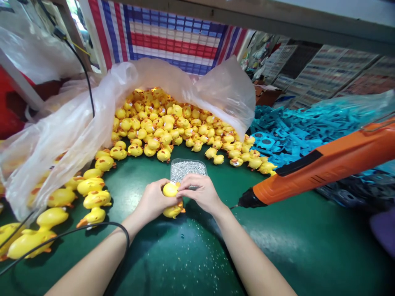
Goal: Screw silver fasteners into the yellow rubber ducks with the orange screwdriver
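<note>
My left hand is wrapped round a yellow toy duck and holds it above the green table, near the middle of the view. At the duck's side, the fingertips of my right hand are pinched together against it. Whatever may be between those fingertips is too small to make out. Just beyond both hands stands a clear plastic tub of small silvery screws, its near side partly covered by my right hand.
A large heap of yellow ducks spills from a clear plastic bag at the back. An orange electric screwdriver hangs in from the right, its tip near my right wrist. Blue plastic parts are piled behind it. A black cable crosses my left forearm.
</note>
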### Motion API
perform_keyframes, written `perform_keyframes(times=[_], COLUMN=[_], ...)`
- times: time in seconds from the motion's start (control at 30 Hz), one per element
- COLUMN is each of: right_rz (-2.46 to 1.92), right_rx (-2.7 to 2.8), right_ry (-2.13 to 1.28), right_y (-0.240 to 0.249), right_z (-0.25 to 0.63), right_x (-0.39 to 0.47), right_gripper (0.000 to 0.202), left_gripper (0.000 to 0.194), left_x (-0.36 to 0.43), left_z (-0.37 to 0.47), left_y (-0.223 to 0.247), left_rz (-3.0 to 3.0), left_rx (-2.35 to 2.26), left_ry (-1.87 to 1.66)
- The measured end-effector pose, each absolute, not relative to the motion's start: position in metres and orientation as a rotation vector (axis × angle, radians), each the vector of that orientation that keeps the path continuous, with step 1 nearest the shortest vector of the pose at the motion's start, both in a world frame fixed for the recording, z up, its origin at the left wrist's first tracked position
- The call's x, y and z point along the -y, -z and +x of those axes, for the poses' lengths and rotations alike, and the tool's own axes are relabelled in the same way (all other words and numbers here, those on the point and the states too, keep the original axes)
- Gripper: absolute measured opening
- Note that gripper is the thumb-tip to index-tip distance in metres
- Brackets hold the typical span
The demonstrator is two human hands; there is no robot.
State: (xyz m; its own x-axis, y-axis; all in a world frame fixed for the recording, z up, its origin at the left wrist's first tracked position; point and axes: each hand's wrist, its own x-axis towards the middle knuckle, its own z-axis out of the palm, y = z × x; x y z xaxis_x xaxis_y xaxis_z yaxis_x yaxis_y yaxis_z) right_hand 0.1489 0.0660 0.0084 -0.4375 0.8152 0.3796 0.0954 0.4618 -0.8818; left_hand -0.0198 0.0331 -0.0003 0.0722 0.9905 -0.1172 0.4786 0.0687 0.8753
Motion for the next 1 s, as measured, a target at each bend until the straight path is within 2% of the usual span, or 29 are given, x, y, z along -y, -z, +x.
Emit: perform_keyframes(times=[0.23, 0.4, 0.57, 0.87, 1.0], right_rz=[-0.872, -0.942, -0.968, -0.864, -0.935], right_rx=[1.609, 1.402, 1.372, 1.854, 1.887], right_ry=[-1.144, -1.280, -1.342, -0.897, -0.870], right_y=[-0.010, -0.017, -0.022, -0.014, -0.007], right_z=[0.146, 0.147, 0.143, 0.133, 0.128], right_x=[-0.068, -0.065, -0.056, -0.045, -0.044], right_gripper=[0.015, 0.013, 0.019, 0.014, 0.014], left_gripper=[0.032, 0.039, 0.044, 0.048, 0.049], left_x=[-0.033, -0.036, -0.036, -0.032, -0.031], left_z=[-0.019, -0.020, -0.021, -0.015, -0.013], left_y=[-0.005, -0.007, -0.005, -0.002, -0.001], left_rz=[1.371, 0.962, 0.805, 0.752, 0.774], left_rx=[-1.441, -1.224, -1.117, -1.040, -1.044], left_ry=[-0.827, -0.951, -1.102, -1.176, -1.211])
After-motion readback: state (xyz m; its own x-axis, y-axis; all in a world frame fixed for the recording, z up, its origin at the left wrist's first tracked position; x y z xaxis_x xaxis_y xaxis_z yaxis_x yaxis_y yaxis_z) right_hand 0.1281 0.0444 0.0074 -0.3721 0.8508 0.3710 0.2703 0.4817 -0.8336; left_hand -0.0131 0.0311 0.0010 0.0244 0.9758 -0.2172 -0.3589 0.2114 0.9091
